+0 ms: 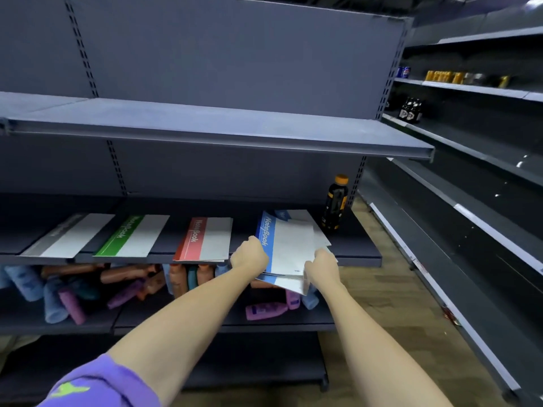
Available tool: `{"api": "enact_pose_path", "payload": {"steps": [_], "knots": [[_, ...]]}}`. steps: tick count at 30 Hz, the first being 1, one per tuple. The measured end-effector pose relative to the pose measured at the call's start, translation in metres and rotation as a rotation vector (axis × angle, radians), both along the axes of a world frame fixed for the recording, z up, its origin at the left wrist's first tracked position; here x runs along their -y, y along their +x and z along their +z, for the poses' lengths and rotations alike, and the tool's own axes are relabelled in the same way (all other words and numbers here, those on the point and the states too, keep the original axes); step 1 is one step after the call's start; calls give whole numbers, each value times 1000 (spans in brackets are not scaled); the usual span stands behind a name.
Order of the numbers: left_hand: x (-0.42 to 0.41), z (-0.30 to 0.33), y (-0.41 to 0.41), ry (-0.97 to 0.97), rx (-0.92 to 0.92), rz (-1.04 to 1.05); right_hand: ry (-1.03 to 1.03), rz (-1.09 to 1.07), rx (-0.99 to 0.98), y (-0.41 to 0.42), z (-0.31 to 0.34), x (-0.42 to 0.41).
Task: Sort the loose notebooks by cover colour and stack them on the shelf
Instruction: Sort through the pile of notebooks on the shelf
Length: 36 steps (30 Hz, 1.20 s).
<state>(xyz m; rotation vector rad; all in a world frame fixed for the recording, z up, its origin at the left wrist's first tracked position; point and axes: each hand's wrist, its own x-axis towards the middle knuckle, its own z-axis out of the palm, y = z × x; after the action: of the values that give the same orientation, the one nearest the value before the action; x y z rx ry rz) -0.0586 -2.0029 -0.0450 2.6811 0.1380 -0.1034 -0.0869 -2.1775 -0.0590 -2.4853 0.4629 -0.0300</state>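
Shelf (pixel 352 254): grey, green, red piles in row; blue notebooks (pixel 289 245) at R end, overhanging.
L hand (pixel 249 255): curled on stack's L edge.
R hand (pixel 321 267): pinches near corner.
Tip: square edges, push fully on.

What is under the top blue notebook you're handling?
Under the top blue notebook more blue-striped notebooks show at the stack's front and back edges. Left hand and right hand grip the stack. How many lie beneath is hidden.
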Motion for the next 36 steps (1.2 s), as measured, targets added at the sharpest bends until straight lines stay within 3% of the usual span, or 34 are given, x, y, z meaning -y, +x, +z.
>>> {"api": "enact_pose_path", "payload": {"steps": [2,4,9,14,23,36], "knots": [[2,-1,-1,182,15,-59,-12,29,-3,-3,1,3],[1,-2,2,247,31,-101,-34,65,5,-6,3,5],[-17,-4,2,220,77,-195,-178,125,53,-5,7,-5],[-69,-6,1,146,89,-322,-83,189,137,0,12,-53],[-249,10,-24,50,145,-191,41,432,113,-3,18,-237],[-541,-4,-125,183,87,104,-8,795,64,-50,2,-527]]}}
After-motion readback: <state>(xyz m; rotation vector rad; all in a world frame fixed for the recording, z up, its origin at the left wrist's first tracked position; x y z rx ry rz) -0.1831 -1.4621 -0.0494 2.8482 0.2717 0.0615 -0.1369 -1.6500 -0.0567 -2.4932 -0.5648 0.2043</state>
